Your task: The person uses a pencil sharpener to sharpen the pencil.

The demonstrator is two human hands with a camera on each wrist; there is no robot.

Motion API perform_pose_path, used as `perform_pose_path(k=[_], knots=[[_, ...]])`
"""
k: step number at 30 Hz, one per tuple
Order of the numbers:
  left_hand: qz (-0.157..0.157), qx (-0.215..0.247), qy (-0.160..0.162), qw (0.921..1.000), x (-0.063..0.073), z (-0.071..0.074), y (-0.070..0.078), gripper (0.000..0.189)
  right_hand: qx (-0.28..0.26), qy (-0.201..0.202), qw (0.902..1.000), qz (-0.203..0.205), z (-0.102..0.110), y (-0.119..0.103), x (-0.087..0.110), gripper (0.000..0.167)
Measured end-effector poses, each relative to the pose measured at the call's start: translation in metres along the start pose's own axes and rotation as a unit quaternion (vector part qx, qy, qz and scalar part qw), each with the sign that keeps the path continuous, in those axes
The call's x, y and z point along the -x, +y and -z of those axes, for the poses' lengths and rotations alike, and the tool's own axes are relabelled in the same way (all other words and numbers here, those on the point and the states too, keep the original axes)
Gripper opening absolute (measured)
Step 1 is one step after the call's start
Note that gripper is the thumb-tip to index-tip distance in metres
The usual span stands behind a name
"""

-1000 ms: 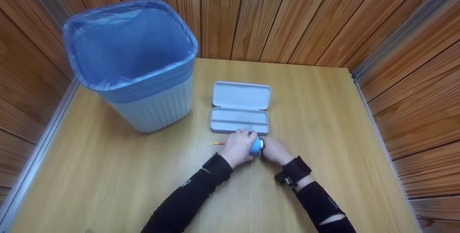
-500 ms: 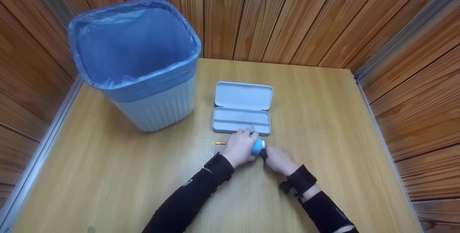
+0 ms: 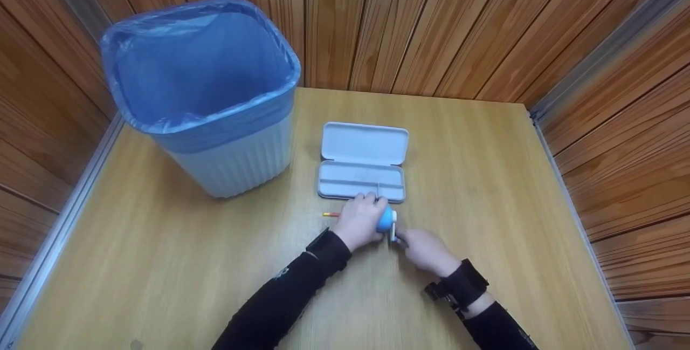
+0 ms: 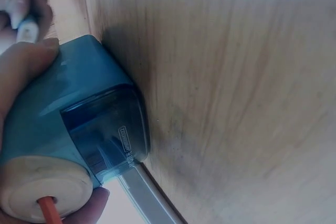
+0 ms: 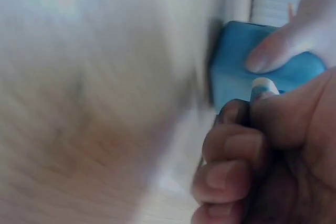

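A blue crank pencil sharpener (image 3: 385, 219) lies on the table, its crank side facing right. My left hand (image 3: 358, 223) grips its body from above, thumb on the near side. In the left wrist view, an orange-red pencil (image 4: 50, 211) stands in the hole of the round cream front, and a dark see-through shavings drawer (image 4: 107, 129) shows. The pencil's yellow end points left in the head view. My right hand (image 3: 428, 251) pinches the knob of the white crank handle (image 3: 393, 231), which hangs down toward me. Curled fingers hide part of that knob (image 5: 264, 85).
An open pale pencil case (image 3: 364, 172) with divided compartments lies just beyond the sharpener. A large white bin (image 3: 237, 161) lined with a blue bag stands at the back left. Wood-panelled walls (image 3: 431, 26) enclose the table (image 3: 485, 188).
My right hand has moved down and to the right, and the crank handle now shows pointing toward me. The left hand, sharpener and pencil have stayed nearly still.
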State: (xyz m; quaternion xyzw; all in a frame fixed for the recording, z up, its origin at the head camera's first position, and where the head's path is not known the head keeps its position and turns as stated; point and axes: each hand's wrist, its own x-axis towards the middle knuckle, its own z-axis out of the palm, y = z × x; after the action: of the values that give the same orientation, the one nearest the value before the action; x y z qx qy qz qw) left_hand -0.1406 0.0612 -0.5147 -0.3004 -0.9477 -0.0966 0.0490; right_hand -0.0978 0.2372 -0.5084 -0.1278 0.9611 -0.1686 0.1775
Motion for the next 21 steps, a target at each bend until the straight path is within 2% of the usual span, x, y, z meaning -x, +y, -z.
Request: perform_pose_path(k=[8, 14, 21], knots=[[0.001, -0.003, 0.007, 1.0000, 0.000, -0.001, 0.001, 0.061, -0.011, 0.015, 0.9997, 0.018, 0.016, -0.004, 0.011, 0.009], [0.004, 0.001, -0.011, 0.9999, -0.002, 0.000, 0.003, 0.061, -0.031, 0.024, 0.9992, 0.000, 0.029, -0.007, 0.011, 0.025], [0.004, 0.002, -0.011, 0.9999, -0.002, 0.001, 0.002, 0.060, -0.030, 0.032, 0.9989, -0.015, 0.043, -0.013, 0.003, 0.018]])
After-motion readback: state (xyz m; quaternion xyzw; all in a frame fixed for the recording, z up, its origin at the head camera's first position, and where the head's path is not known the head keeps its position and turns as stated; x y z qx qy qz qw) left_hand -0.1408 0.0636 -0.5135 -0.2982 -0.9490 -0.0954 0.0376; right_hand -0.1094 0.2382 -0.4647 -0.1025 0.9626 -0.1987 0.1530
